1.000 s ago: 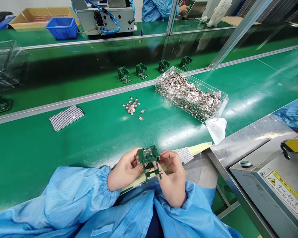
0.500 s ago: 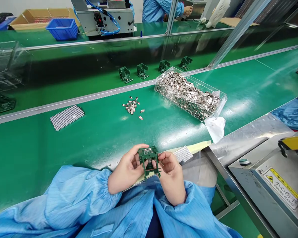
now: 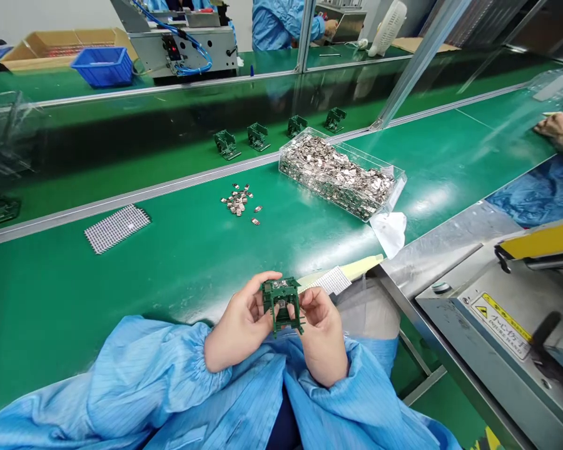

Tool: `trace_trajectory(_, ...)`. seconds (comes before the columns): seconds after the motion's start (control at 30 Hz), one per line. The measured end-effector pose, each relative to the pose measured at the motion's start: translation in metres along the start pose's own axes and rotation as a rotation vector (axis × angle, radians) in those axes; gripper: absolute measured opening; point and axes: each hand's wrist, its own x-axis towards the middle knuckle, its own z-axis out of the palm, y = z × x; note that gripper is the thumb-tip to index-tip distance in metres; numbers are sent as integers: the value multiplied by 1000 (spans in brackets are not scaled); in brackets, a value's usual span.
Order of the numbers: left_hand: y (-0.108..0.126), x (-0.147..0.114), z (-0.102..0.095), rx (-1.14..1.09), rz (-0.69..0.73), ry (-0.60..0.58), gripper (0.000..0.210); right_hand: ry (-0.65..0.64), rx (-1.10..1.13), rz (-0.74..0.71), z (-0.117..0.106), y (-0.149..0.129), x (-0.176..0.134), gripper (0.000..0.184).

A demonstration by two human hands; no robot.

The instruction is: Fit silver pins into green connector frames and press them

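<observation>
Between my hands, close to my body, is a green plastic frame-like housing (image 3: pixel 282 289) with an open middle and thin legs. My left hand (image 3: pixel 239 325) is closed around its left side, thumb at the front. At its right side my right hand (image 3: pixel 323 331) is closed too, with fingertips pressed to the housing; any small part in them is hidden. Ahead on the green bench lies a small heap of metal pieces (image 3: pixel 237 202). A clear plastic box (image 3: pixel 396 194) full of similar metal pieces stands to the right of the heap.
A grid-like pad (image 3: pixel 117 229) lies at left on the bench (image 3: pixel 182 262). Several green housings (image 3: pixel 258 136) stand along the metal rail. White cloth (image 3: pixel 389 232) hangs by the box corner. A machine (image 3: pixel 492 319) is at right; a co-worker's hand (image 3: pixel 560 131) rests farther right.
The view has shifted slightly, so the bench things appear farther left. My hands keep their hold on the housing. More of the co-worker's hand at right shows.
</observation>
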Motion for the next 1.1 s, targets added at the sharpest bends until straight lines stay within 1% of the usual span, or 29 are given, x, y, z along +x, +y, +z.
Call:
trace_trajectory(0.1,-1,0,8,29,6,-34,55,30,39,-12,-7,0,-6,37)
trace_trajectory(0.17,1,2,14,39,7,-77,56,43,47,-32,-16,1,-11,37)
trace_trajectory(0.23,3,6,18,22,-18,-163,60,59,42,-60,-30,5,-15,34)
trace_trajectory(0.3,6,14,22,-5,-52,-242,64,111,22,-74,-47,12,-19,29)
trace_trajectory(0.37,8,28,27,-17,-44,-238,67,202,-34,-62,-65,22,-19,29)
trace_trajectory(0.43,9,47,36,-21,14,-171,65,273,-134,-52,-79,31,-12,34)
trace_trajectory(0.47,8,58,43,-24,52,-140,64,288,-180,-58,-83,36,-7,37)
trace_trajectory(0.53,3,80,58,-38,121,-102,63,291,-235,-92,-85,43,7,42)
trace_trajectory(0.6,-4,96,72,-66,168,-72,62,294,-251,-130,-81,49,20,44)
trace_trajectory(0.7,-15,104,83,-102,200,-32,58,315,-262,-177,-72,55,29,47)
trace_trajectory(0.8,-22,96,81,-92,217,-18,55,327,-272,-225,-67,61,23,46)
trace_trajectory(0.93,-24,85,77,14,171,-50,56,335,-298,-274,-67,72,14,45)
trace_trajectory(1.0,-24,85,77,87,172,-62,56,334,-328,-294,-69,77,14,44)
trace_trajectory(1.1,-27,88,78,161,216,-84,53,326,-394,-328,-74,81,19,43)
